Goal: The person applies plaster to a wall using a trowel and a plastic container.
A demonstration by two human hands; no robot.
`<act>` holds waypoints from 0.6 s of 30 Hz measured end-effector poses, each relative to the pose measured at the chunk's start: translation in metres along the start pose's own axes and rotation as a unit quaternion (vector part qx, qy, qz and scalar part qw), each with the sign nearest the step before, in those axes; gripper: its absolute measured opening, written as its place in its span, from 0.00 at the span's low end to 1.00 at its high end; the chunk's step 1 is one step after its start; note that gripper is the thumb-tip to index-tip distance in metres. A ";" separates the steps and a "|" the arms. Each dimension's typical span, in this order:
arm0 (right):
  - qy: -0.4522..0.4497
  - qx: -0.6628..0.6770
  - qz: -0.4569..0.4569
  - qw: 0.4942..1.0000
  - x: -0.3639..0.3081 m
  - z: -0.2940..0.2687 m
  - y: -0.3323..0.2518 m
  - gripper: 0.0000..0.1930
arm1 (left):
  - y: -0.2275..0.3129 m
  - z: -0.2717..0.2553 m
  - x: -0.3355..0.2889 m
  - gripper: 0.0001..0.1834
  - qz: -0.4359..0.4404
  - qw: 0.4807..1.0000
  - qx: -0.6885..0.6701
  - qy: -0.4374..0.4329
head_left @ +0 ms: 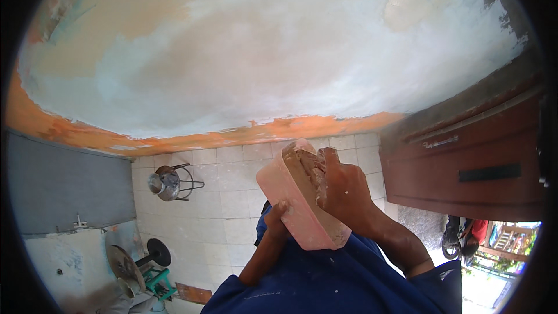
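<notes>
In front of my body I hold a pink plastic tub (278,181), tilted, its walls smeared with dried filler. My left hand (278,220) grips it, the thumb pressed on the near side wall and the other fingers hidden beneath. Greyish-beige paste (308,170) coats the inside. Over the tub's right rim reaches my right hand (347,189), its fingers curled and smeared with paste. What those fingers hold, if anything, is hidden by the hand and the paste.
Ahead rises a wall (279,58) with white filler over an orange lower band. A round metal stool (168,183) stands left on the tiled floor (232,203). A brown door (465,157) is at right; a round table (125,267) and green plastic stool (158,282) are lower left.
</notes>
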State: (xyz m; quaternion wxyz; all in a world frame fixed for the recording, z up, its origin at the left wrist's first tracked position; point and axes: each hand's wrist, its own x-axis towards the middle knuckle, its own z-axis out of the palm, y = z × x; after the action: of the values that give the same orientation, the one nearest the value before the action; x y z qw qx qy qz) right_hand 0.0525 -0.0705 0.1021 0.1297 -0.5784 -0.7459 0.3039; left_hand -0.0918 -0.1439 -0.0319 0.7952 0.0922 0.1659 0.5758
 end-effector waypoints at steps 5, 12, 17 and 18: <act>-0.019 -0.007 0.000 1.000 0.010 0.007 0.008 0.32 | 0.001 0.006 0.004 0.45 0.033 0.999 0.011 -0.004; -0.053 -0.028 -0.047 0.997 0.013 0.005 0.004 0.33 | -0.002 0.003 0.007 0.46 0.018 0.999 0.012 0.035; -0.084 -0.038 -0.043 0.995 0.006 0.006 -0.003 0.32 | -0.004 -0.009 0.010 0.46 0.019 0.999 0.024 0.019; -0.089 -0.041 -0.046 0.994 0.003 0.005 -0.003 0.32 | -0.005 -0.008 0.011 0.46 0.030 0.999 0.020 0.040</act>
State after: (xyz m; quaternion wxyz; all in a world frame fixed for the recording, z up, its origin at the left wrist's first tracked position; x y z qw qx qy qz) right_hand 0.0468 -0.0695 0.0994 0.0529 -0.5191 -0.7918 0.3174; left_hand -0.0877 -0.1354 -0.0426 0.7686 0.0898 0.2057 0.5990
